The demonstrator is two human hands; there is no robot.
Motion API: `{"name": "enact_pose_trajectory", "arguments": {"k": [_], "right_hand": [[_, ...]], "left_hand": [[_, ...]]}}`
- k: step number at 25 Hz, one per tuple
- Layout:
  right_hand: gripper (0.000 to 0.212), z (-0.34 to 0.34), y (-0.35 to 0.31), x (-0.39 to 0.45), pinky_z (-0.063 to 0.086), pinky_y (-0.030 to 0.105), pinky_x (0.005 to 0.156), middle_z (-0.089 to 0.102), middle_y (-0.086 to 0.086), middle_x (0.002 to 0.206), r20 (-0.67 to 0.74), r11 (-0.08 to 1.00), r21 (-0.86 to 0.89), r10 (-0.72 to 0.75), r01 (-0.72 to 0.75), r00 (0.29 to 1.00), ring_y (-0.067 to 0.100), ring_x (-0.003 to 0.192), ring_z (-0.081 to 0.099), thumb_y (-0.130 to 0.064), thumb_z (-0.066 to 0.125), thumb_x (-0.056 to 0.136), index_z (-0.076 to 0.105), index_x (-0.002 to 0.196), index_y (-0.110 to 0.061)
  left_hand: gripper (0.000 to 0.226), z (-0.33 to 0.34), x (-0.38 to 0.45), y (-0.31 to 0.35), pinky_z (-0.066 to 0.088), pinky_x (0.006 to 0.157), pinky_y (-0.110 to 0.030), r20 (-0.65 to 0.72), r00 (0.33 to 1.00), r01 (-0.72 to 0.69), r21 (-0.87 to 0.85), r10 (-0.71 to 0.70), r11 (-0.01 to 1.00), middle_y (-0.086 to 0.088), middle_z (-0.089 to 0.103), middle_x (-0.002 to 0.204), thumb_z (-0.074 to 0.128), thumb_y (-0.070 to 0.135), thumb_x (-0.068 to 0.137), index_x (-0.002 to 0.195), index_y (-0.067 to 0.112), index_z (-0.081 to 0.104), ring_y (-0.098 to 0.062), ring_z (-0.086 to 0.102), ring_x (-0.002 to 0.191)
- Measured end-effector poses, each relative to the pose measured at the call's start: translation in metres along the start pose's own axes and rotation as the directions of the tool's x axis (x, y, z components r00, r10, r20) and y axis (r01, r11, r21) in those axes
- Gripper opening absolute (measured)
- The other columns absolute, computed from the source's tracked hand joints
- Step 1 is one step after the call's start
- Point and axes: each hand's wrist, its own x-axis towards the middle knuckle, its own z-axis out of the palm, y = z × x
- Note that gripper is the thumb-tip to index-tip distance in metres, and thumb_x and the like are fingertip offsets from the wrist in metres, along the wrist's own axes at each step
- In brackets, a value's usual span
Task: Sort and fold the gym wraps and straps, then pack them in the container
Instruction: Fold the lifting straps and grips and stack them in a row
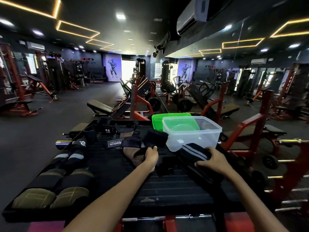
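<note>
A clear plastic container (192, 133) stands on a black ribbed platform (167, 186), with its green lid (167, 118) behind it. My right hand (215, 160) grips a folded black wrap with grey stripes (192, 152) just in front of the container. My left hand (151, 156) holds the edge of a brown and black strap (133, 154) in the middle of the platform. Several more black straps and wraps (115, 131) lie in a loose heap behind it, one labelled ROIRON (114, 143).
Folded black and olive wraps (53, 183) lie in two rows along the platform's left side. A chrome bar (62, 144) sticks out at the left. Red gym machines and benches (242, 129) surround the platform, with a mirror wall at the right.
</note>
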Motion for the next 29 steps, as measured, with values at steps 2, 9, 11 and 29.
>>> {"name": "enact_pose_trajectory", "arguments": {"k": [2, 9, 11, 29], "right_hand": [[0.077, -0.005, -0.003, -0.005, 0.039, 0.028, 0.094, 0.054, 0.014, 0.130, -0.108, 0.995, 0.092, -0.019, 0.029, 0.994, 0.026, 0.118, 0.051, -0.025, 0.087, 0.062, 0.051, 0.127, -0.004], [0.069, -0.012, -0.021, -0.030, 0.035, 0.021, 0.088, 0.056, 0.004, 0.117, -0.359, 0.940, 0.215, -0.176, 0.265, 0.916, 0.017, 0.109, 0.053, -0.021, 0.088, 0.057, 0.057, 0.118, -0.010], [0.070, -0.005, -0.039, -0.038, 0.035, 0.020, 0.089, 0.053, -0.002, 0.113, -0.441, 0.899, 0.183, -0.287, 0.398, 0.851, 0.009, 0.105, 0.049, -0.022, 0.090, 0.055, 0.055, 0.115, -0.011], [0.087, 0.091, -0.087, -0.053, 0.028, 0.005, 0.101, 0.040, -0.023, 0.134, 0.237, 0.696, 0.438, -0.699, 0.569, 0.674, -0.014, 0.123, 0.036, -0.025, 0.086, 0.060, 0.039, 0.133, -0.030]], "left_hand": [[0.039, -0.001, 0.000, 0.005, 0.038, 0.099, -0.036, 0.022, 0.994, -0.109, 0.442, 0.111, 0.890, -0.024, 0.051, 0.130, 0.033, 0.018, 0.102, 0.123, -0.009, 0.049, -0.037, 0.047, 0.121], [0.036, -0.042, -0.035, 0.036, 0.050, 0.085, -0.035, 0.070, 0.967, -0.194, 0.829, 0.246, 0.524, -0.014, 0.067, 0.105, 0.053, 0.036, 0.091, 0.099, 0.003, 0.066, -0.027, 0.066, 0.097], [0.049, -0.045, -0.064, 0.038, 0.051, 0.069, -0.029, 0.285, 0.949, -0.235, 0.357, 0.134, 0.904, -0.010, 0.070, 0.079, 0.046, 0.047, 0.094, 0.079, 0.007, 0.069, -0.016, 0.067, 0.066], [0.029, -0.114, -0.086, 0.019, 0.052, 0.039, -0.026, 0.133, 0.976, 0.216, -0.695, -0.173, 0.685, -0.010, 0.061, 0.048, 0.037, 0.007, 0.097, 0.075, 0.002, 0.055, -0.021, 0.062, 0.040]]}}
